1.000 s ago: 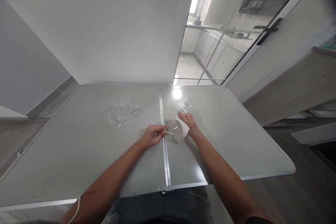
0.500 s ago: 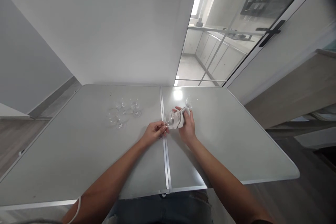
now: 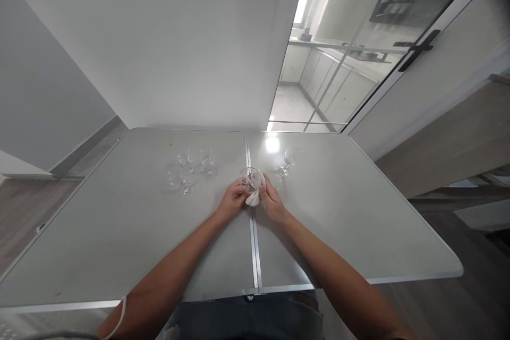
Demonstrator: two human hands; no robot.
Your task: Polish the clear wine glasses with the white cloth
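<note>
Wine glass (image 3: 249, 176), shown at the centre of the frame between the two hands, above the metal strip (image 3: 255, 260) that divided the table (image 3: 119, 244). We saw the left hand (image 3: 232, 200) with its fingers closed on the left side of the glass; the stem was hidden, so we could not tell whether the fingers gripped it. The right hand (image 3: 273, 204) held a white cloth (image 3: 253, 201) against the right side, thumb and fingers in a narrow pinch; whether any cloth lay inside the bowl we could not make out. A second glass (image 3: 288, 156) stood upright right of centre, and a group of glasses (image 3: 210, 171) occupied the left of centre. For good handling, we judged that the left fingers needed a steady hold low on the glass, that the cloth called for light, even pressure, and that twisting bowl against stem risked breakage.
</note>
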